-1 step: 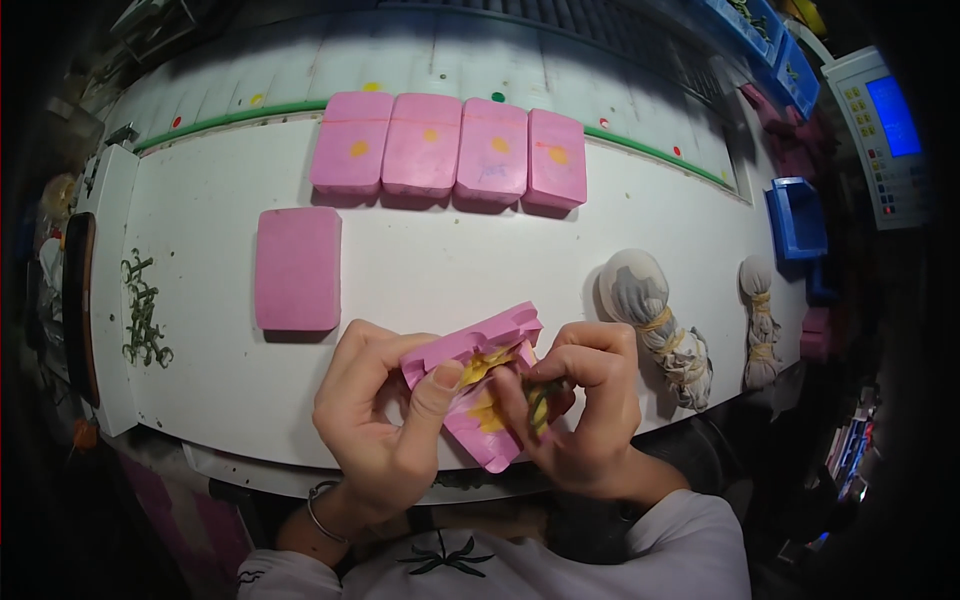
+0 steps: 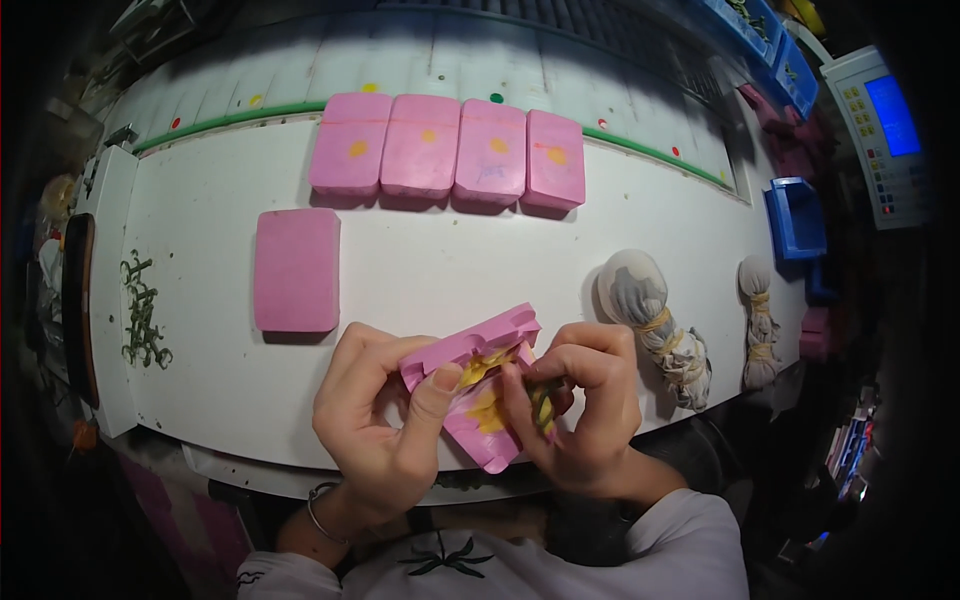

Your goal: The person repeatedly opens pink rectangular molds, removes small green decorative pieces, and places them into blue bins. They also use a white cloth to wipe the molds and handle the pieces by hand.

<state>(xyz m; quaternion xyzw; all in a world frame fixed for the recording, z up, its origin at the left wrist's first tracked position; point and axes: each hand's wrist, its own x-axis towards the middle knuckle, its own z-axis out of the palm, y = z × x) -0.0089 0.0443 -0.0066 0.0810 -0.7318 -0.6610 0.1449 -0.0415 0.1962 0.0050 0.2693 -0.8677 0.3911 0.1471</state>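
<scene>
In front of me, both hands bend open a pink rubber mould (image 2: 465, 409) with yellow stains on its inner faces. My left hand (image 2: 385, 425) grips its left side, the thumb pressed on the inner face. At its right edge the fingers of my right hand (image 2: 590, 410) are closed, pinching the rubber. A dark green, curved piece (image 2: 545, 408) shows between the right thumb and fingers, partly hidden by them. Whether it is still seated in the mould, I cannot tell. Beyond my left hand a closed pink mould block (image 2: 297, 270) lies flat on the white table.
Several pink blocks (image 2: 420, 147) with yellow dots stand in a row at the back. Small green pieces (image 2: 144, 312) lie at the left. Two tied cloth bundles (image 2: 655, 325) rest at the right, near a blue bin (image 2: 797, 220) and a panel with a blue screen (image 2: 892, 117).
</scene>
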